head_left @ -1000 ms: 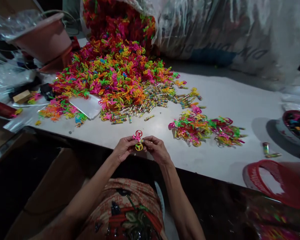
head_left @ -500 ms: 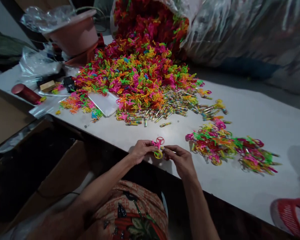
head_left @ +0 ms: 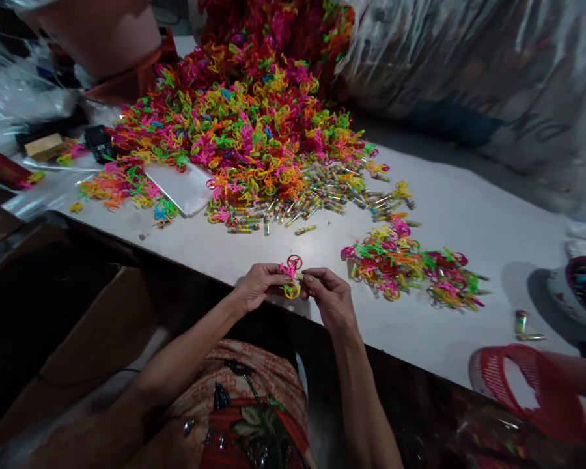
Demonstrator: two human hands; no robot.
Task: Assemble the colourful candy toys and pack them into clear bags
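Above the table's near edge, my left hand [head_left: 258, 286] pinches a small plastic toy bicycle [head_left: 288, 270] with a pink frame. One of its wheels is red and stands at the top; the other is yellow and hangs below. My right hand [head_left: 329, 301] is closed at the toy's right side, its thumb and fingertips on a small patterned tube [head_left: 299, 277] that meets the pink frame. How far the tube goes into the frame cannot be made out. Beyond my hands, similar tubes [head_left: 317, 195] lie loose in front of a big heap of coloured plastic pieces [head_left: 254, 137].
To the right lies a smaller pile of toys with tubes [head_left: 390, 264]. A red basket [head_left: 532, 384] stands at the right edge near two short tubes [head_left: 521, 322]. A pink tub [head_left: 102, 39] and a clear plastic bag [head_left: 180, 185] are on the left; a large sack [head_left: 459, 85] is behind.
The view has shifted to the right, bringing in more of the red basket and a bowl. The tube's patterned end now shows against the pink frame between my hands.
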